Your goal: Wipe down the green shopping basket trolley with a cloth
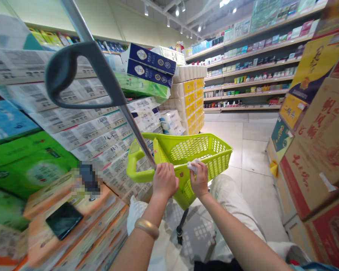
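Note:
A lime-green plastic shopping cart basket [186,190] with slotted walls stands in front of me between my knees. My left hand [165,181] is closed over its near rim, just where a metal pole [139,137] meets the basket. The pole slants up to the left and carries a grey loop handle [114,84]. In my right hand [199,180] is a crumpled white wipe [194,165], pinched and pressed to the same rim a little further right. Whether it is tissue or cloth I cannot tell. The basket shows nothing inside its visible part.
Stacked tissue packs [101,130] wall the left side. A dark phone [64,220] lies on orange packs beside me. Cardboard cartons [322,143] stand on the right. Goods fill the back shelves [251,69]. Pale floor tiles [254,150] run between.

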Motion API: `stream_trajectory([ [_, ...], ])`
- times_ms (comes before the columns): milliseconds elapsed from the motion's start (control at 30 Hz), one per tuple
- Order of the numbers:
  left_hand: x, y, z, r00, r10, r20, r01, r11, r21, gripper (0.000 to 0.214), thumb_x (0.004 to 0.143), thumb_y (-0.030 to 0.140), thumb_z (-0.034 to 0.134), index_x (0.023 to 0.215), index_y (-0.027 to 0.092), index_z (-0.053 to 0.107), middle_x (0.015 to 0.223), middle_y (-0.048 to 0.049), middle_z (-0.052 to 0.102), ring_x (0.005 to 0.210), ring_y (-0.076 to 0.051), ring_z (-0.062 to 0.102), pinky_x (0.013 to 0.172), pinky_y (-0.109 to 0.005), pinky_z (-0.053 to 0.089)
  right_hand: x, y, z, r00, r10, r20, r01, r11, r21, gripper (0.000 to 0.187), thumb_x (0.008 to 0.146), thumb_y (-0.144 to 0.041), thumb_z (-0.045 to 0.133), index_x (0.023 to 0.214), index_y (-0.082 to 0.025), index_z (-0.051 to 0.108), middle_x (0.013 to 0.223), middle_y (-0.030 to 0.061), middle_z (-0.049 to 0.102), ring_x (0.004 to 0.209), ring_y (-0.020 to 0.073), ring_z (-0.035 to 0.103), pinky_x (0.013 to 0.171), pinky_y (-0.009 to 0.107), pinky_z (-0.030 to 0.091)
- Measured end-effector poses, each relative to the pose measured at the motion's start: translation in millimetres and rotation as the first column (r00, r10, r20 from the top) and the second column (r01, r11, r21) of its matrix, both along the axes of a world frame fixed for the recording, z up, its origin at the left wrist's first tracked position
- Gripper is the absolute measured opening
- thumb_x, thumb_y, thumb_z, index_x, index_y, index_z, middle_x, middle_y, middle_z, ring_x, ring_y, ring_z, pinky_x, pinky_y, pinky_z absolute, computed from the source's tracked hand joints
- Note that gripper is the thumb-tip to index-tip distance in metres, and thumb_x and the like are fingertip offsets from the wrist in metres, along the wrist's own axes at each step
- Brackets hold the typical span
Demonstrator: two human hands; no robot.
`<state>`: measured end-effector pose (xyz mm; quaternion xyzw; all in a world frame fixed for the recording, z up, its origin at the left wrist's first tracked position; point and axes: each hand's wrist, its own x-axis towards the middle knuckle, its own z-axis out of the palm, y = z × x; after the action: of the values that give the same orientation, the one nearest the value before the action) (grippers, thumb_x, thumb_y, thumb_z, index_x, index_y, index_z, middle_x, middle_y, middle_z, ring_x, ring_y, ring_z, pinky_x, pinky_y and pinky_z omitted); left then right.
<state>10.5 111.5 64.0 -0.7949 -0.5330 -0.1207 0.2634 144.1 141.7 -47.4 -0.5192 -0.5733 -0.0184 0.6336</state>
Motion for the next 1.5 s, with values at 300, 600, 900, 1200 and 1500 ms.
stream_trajectory([
  [300, -3.4, -1.1, 1.5, 1.000, -0.012, 0.002, 0.012, 1.000, -0.007, 0.017, 0.070, 0.019, 0.053, 0.086, 0.015, 0.057, 0.082, -0.0133, 0.058, 0.088, -0.030, 0.052, 0.087, -0.044, 0.037, -16.5, -13.5, 18.8, 0.941, 0.257, 0.222, -0.268, 0.963, 0.022, 0.023, 0.091, -0.020, 0.048, 0.109, -0.023, 0.062, 0.110, 0.0083, 0.061, 0.105, 0.0199, 0.056, 0.092, 0.037, 0.046],
  [600, 1.1, -1.8, 1.2, 1.000, 0.005, -0.010, -0.005, 1.000, -0.011, 0.020, 0.068, 0.020, 0.054, 0.088, 0.016, 0.058, 0.085, -0.0134, 0.060, 0.089, -0.031, 0.053, 0.090, -0.045, 0.036, 2.9, -6.3, -0.9, 0.992, 0.035, 0.117, -0.029, 0.998, -0.058, 0.023, 0.086, -0.016, 0.048, 0.103, -0.022, 0.061, 0.109, 0.0088, 0.061, 0.105, 0.0230, 0.054, 0.092, 0.041, 0.042],
  [900, -1.2, -4.2, 1.8, 1.000, 0.013, -0.026, -0.013, 1.000, -0.005, 0.016, 0.073, 0.019, 0.051, 0.087, 0.015, 0.058, 0.083, -0.0121, 0.059, 0.089, -0.029, 0.053, 0.090, -0.043, 0.036, -20.8, -12.4, 9.6, 0.932, 0.257, 0.256, -0.273, 0.962, 0.028, 0.022, 0.085, -0.013, 0.049, 0.100, -0.023, 0.062, 0.105, 0.0076, 0.060, 0.104, 0.0210, 0.053, 0.093, 0.037, 0.045],
  [1200, 2.7, -5.6, -1.1, 1.000, 0.014, -0.012, -0.014, 1.000, -0.007, 0.021, 0.069, 0.020, 0.053, 0.089, 0.014, 0.058, 0.085, -0.0123, 0.058, 0.090, -0.029, 0.052, 0.093, -0.043, 0.036, -1.6, -0.3, -6.7, 1.000, -0.021, 0.004, 0.021, 1.000, -0.015, 0.018, 0.081, -0.012, 0.048, 0.095, -0.021, 0.056, 0.101, 0.0087, 0.054, 0.101, 0.0241, 0.049, 0.091, 0.042, 0.043],
  [1500, -0.1, -8.3, 0.0, 1.000, 0.020, -0.016, -0.020, 1.000, 0.002, 0.020, 0.070, 0.020, 0.053, 0.089, 0.013, 0.058, 0.084, -0.0119, 0.058, 0.090, -0.029, 0.052, 0.092, -0.043, 0.036, -31.3, -21.6, -31.3, 0.939, 0.243, 0.244, -0.230, 0.970, -0.080, 0.019, 0.083, -0.011, 0.050, 0.094, -0.022, 0.059, 0.102, 0.0068, 0.059, 0.096, 0.0218, 0.052, 0.088, 0.036, 0.044],
])
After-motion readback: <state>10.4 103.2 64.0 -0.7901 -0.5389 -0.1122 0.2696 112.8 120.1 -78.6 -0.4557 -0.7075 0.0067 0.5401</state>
